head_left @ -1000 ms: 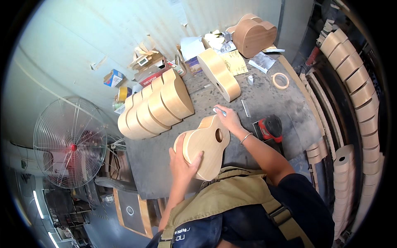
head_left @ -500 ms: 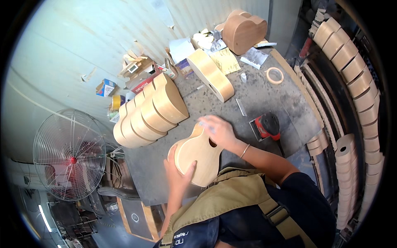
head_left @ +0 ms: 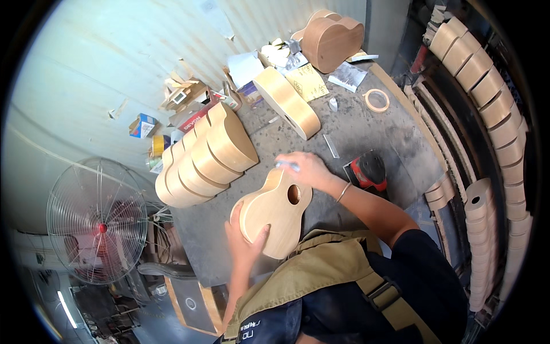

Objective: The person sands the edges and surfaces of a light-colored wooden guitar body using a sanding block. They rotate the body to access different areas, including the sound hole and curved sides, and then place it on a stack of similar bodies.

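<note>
A small pale wooden ukulele body (head_left: 274, 217) with a round sound hole is held tilted at the table's near edge, against my apron. My left hand (head_left: 245, 236) grips its wide lower end, with the thumb on the top face and the other fingers round the side. My right hand (head_left: 312, 172) is closed on a small pale-blue piece (head_left: 287, 165), likely folded sandpaper, and presses it to the rim at the narrow upper end. Part of that piece is hidden under the fingers.
Several ukulele bodies (head_left: 209, 152) stand in a row at the left. Another body (head_left: 286, 103) lies behind, with darker ones (head_left: 332, 43) at the back. A red and black sander (head_left: 369, 171), a tape roll (head_left: 377, 100) and a fan (head_left: 97, 221) surround the work.
My right hand has slid slightly up and right along the body's upper end, and the sound hole shows fully now. My left hand keeps its grip.
</note>
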A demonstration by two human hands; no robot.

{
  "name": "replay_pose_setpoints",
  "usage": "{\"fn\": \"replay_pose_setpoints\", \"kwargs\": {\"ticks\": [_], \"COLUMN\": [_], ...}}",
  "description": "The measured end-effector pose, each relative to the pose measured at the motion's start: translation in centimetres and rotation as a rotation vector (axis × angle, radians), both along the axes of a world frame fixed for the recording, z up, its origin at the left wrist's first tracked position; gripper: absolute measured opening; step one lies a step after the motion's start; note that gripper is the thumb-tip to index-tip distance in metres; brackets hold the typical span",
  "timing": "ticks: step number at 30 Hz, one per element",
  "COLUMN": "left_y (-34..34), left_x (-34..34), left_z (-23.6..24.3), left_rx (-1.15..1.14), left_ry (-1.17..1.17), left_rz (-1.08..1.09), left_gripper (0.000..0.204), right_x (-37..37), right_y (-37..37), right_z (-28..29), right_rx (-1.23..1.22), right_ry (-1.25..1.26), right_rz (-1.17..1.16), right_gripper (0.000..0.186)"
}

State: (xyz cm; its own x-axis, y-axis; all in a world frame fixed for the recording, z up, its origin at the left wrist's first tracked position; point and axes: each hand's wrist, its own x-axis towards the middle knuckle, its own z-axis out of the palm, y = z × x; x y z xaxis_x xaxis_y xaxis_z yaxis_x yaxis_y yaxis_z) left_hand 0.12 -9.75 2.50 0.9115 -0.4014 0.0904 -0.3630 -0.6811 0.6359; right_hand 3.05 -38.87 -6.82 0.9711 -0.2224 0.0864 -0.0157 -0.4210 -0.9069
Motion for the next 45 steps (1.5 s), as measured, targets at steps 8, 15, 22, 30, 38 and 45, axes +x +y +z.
{"fn": "replay_pose_setpoints", "kwargs": {"ticks": [8, 15, 22, 30, 38, 45], "left_y": [0.9, 1.7, 1.3, 1.8, 0.0, -1.2], "left_x": [-0.4, -0.7, -0.7, 0.0, 0.5, 0.0], "left_z": [-0.4, -1.5, -0.6, -1.7, 0.6, 1.5], "left_rx": [-0.004, -0.040, -0.015, -0.116, -0.058, 0.057], "left_ry": [0.025, -0.015, 0.066, 0.075, 0.054, 0.100], "left_rz": [0.016, 0.011, 0.025, 0.024, 0.034, 0.087], "left_gripper": [0.096, 0.096, 0.095, 0.093, 0.091, 0.092], "right_x": [-2.3, -1.1, -0.9, -0.5, -2.4, -4.0], "right_y": [3.4, 2.2, 1.7, 2.1, 6.5, 11.0], "right_z": [0.7, -2.5, -4.6, -4.4, 1.2, 7.5], "right_rx": [-0.110, 0.097, 0.095, 0.058, -0.203, -0.017], "right_ry": [-0.248, 0.018, 0.140, -0.083, -0.418, -0.490], "right_rz": [-0.092, -0.230, -0.265, -0.252, -0.069, 0.120], "right_gripper": [0.030, 0.033, 0.034, 0.031, 0.038, 0.038]}}
